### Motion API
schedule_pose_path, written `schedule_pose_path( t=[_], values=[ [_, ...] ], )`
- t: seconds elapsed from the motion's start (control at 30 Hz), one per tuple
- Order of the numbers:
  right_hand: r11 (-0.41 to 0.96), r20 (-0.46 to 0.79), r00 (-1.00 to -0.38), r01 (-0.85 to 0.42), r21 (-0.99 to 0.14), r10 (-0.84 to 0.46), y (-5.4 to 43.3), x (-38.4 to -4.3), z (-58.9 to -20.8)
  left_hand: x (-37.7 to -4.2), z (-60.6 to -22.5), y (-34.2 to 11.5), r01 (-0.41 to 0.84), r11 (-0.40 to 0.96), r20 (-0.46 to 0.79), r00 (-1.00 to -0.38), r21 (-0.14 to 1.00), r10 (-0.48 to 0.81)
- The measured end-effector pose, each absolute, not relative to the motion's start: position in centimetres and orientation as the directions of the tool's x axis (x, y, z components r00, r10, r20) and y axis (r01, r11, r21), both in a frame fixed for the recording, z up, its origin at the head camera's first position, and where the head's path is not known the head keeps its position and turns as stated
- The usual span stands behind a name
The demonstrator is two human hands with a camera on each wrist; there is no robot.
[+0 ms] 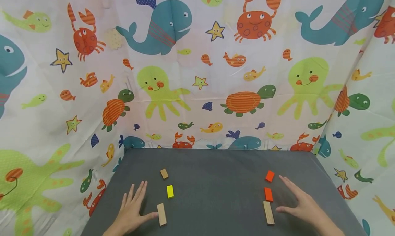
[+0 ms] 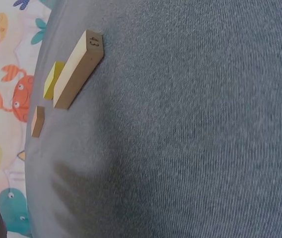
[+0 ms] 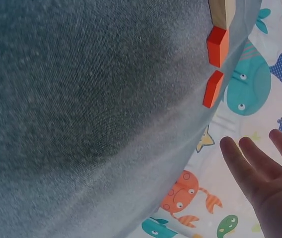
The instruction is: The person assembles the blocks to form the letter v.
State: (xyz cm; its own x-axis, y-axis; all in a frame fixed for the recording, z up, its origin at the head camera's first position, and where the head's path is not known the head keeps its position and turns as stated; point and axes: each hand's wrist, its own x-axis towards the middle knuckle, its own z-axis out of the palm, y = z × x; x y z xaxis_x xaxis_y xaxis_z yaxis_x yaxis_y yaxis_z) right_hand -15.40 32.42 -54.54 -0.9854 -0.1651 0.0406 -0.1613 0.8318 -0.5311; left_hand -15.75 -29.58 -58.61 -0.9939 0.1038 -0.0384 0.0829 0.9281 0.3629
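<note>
My left hand point(image 1: 131, 208) is over the left side of the table, fingers straight and spread. In the head view its thumb tip overlaps the edge of a long plain wooden block point(image 1: 162, 214); whether they touch I cannot tell. The left wrist view shows this block point(image 2: 79, 72) with a dark "43" on its end. Beyond it lie a small yellow block point(image 1: 170, 191) and a small tan block point(image 1: 164, 173). On the right, my right hand point(image 1: 300, 203) is spread and holds nothing. Beside it are another long wooden block point(image 1: 268, 213), a red block point(image 1: 268, 194) and a second red block point(image 1: 270, 176).
A dark grey cloth covers the table point(image 1: 216, 188), and its middle separates the two groups of blocks. White curtains point(image 1: 197, 109) printed with sea animals hang behind the table and along both sides.
</note>
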Motion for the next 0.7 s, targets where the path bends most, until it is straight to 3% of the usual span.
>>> schedule_pose_path(
  t=[0.3, 0.7],
  values=[
    [0.824, -0.004, -0.986, -0.136, -0.55, -0.165, 32.2, -15.6, -55.3, -15.8, -59.4, -28.7, 0.099, 0.925, -0.041, -0.992, 0.367, 0.123],
    [0.785, -0.072, -0.979, -0.107, -0.61, -0.189, 31.4, -15.8, -56.4, -15.6, -60.2, -27.4, 0.068, 0.881, -0.109, -0.985, 0.468, 0.134]
  ],
)
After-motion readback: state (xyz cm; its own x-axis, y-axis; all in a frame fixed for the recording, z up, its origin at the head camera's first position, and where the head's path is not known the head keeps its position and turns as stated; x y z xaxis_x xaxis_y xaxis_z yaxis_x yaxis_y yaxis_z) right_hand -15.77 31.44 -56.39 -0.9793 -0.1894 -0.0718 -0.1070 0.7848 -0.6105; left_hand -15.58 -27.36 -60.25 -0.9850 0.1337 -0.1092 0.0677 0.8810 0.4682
